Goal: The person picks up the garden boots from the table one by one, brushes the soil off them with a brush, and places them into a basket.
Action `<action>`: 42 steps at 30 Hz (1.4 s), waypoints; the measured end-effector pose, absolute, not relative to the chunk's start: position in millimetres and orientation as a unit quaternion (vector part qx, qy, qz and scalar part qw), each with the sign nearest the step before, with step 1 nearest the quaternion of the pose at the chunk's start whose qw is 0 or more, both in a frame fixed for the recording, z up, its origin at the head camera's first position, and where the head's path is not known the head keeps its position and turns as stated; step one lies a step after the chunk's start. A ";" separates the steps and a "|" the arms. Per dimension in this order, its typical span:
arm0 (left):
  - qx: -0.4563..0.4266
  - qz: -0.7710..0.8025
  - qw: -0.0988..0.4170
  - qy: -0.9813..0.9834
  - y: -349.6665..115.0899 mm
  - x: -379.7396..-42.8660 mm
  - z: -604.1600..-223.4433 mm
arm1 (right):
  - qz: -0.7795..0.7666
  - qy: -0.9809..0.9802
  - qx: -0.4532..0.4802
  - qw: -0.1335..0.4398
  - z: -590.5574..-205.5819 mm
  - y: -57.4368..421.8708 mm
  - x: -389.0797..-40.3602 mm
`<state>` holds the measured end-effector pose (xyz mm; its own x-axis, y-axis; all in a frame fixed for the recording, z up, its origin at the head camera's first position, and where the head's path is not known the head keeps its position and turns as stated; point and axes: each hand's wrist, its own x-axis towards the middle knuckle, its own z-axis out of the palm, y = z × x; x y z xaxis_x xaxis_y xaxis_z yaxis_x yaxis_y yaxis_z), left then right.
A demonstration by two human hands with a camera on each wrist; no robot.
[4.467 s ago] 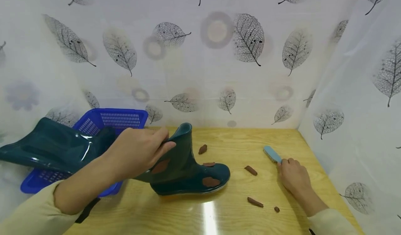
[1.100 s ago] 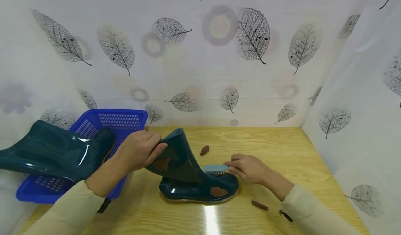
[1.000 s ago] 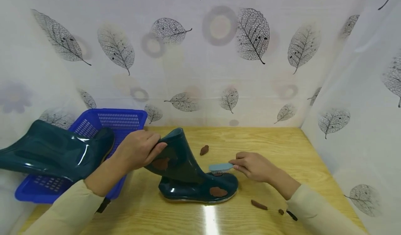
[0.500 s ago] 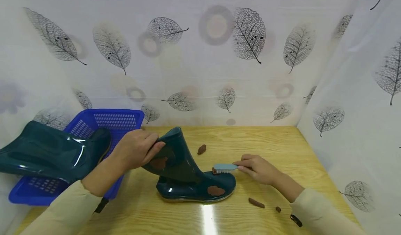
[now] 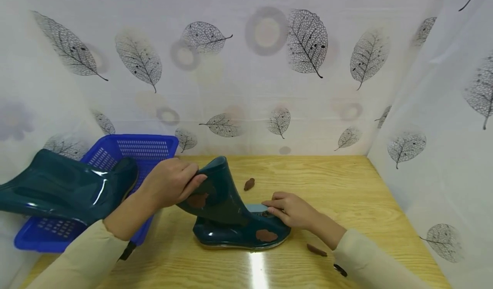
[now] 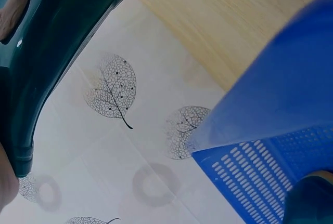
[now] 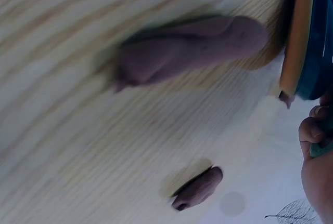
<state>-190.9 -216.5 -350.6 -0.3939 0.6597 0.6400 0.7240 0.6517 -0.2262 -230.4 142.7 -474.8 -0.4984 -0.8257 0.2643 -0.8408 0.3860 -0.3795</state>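
My left hand (image 5: 169,184) grips the top edge of a dark green rubber boot (image 5: 227,212), its sole down on the table and its shaft leaning left. Brown clay-like patches (image 5: 266,236) stick to the foot's side and to the shaft. In my right hand (image 5: 294,212) is the handle of a light blue brush (image 5: 256,207). The brush lies bristles down on top of the foot, near the ankle; the hand partly covers it. The left wrist view shows the boot shaft (image 6: 47,42) at upper left. At the right wrist view's edge appear the boot's sole (image 7: 296,37) and curled fingers (image 7: 311,128).
A second green boot (image 5: 65,186) lies across a blue plastic basket (image 5: 150,145) at left. Loose brown lumps are on the wooden table (image 5: 327,173): one behind the boot (image 5: 249,184), another in front at right (image 5: 316,250). A leaf-print curtain (image 5: 239,87) surrounds the table.
Earlier my right hand held the brush at the table's right; it then came onto the boot's foot. In the last half second it slid left toward the ankle. The boot's shaft leans further left than at first.
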 end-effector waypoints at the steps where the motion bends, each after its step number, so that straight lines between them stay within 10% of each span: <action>1: -0.416 -0.044 0.361 -0.833 -216.3 -190.7 -350.6 | 0.229 -0.833 0.504 0.017 -473.8 139.9 -230.1; 27: -0.420 -0.048 0.355 -0.834 -217.4 -190.2 -348.5 | 0.173 -0.865 0.471 0.016 -449.8 222.7 -237.4; 42: -0.430 -0.045 0.359 -0.827 -214.7 -190.9 -346.0 | 0.236 -0.842 0.485 -0.027 -469.7 139.7 -231.6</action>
<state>-190.9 -214.7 -346.0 -0.3712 0.6792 0.6332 0.7439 0.6257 -0.2350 -231.6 139.7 -469.7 -0.5281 -0.8293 0.1830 -0.8036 0.4183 -0.4233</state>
